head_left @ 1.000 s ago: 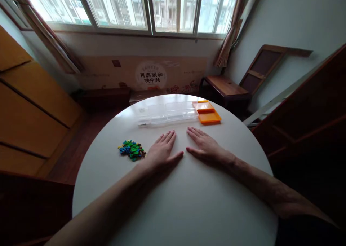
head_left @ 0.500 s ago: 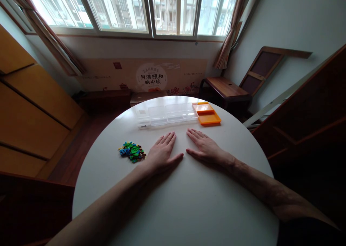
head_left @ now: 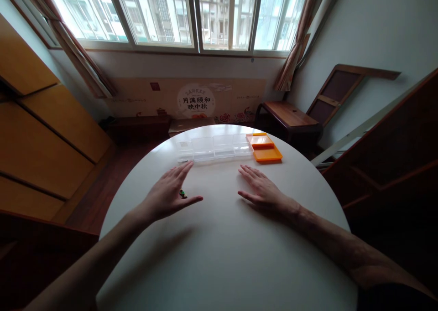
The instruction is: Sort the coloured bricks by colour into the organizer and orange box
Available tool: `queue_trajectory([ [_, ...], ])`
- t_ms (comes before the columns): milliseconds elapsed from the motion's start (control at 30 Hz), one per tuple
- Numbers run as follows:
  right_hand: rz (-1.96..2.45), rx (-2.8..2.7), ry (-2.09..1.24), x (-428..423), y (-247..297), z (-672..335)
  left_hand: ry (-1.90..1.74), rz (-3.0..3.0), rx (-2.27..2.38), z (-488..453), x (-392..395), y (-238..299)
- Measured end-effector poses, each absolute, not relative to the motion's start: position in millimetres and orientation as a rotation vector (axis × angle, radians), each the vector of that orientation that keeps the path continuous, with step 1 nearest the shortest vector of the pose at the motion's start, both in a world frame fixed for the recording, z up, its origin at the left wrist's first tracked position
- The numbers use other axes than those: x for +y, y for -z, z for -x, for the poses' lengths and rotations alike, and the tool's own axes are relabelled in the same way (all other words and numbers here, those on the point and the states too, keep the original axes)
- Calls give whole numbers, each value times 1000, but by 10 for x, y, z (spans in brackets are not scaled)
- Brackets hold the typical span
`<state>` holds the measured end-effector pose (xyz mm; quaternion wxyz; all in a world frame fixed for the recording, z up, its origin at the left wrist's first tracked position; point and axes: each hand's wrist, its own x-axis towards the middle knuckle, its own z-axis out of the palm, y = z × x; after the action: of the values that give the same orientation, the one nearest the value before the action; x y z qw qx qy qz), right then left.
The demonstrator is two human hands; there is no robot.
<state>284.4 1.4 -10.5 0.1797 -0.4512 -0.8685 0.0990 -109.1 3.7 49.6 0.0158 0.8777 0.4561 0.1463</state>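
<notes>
My left hand (head_left: 167, 191) is raised over the left part of the white table (head_left: 226, 256), fingers stretched out and thumb spread away. It holds nothing. Behind it, a pile of small coloured plastic pieces (head_left: 183, 194) is mostly hidden; only a few green and dark ones show beside the thumb. My right hand (head_left: 262, 188) is held low over the table with its fingers extended and nothing in it; I cannot tell whether its fingertips touch the surface. Along the far edge lie several clear plastic boxes (head_left: 214, 147), with an orange tray (head_left: 267, 153) at their right end.
Beyond the table, a wooden chair (head_left: 290, 113) stands at the far right. A printed cardboard panel (head_left: 164, 96) leans under the window (head_left: 160, 14). Yellow-brown cabinets (head_left: 51, 137) are on the left, and a dark wooden panel (head_left: 386, 160) slants on the right.
My left hand has lifted and moved left, now covering most of the coloured pile. My right hand has stayed nearly in place, rising slightly at most. The view has shifted a little.
</notes>
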Motion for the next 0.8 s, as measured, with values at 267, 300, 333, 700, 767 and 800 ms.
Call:
queue_trajectory([
  [267,1297,-2444,-319,-5,65,-2814,-374,-2567,1476,2071,59,-198],
  [300,1299,-2446,-316,-5,65,-2814,-366,-2564,1485,2052,55,-173],
  [333,1300,-2449,-313,-4,66,-2815,-362,-2563,1491,2010,53,-157],
  [700,1290,-2444,-311,1,72,-2819,-375,-2568,1370,1217,116,-134],
  [767,1293,-2449,-312,3,66,-2817,-383,-2553,1361,1010,138,-133],
  [800,1294,-2452,-312,5,62,-2816,-387,-2549,1354,904,152,-133],
])
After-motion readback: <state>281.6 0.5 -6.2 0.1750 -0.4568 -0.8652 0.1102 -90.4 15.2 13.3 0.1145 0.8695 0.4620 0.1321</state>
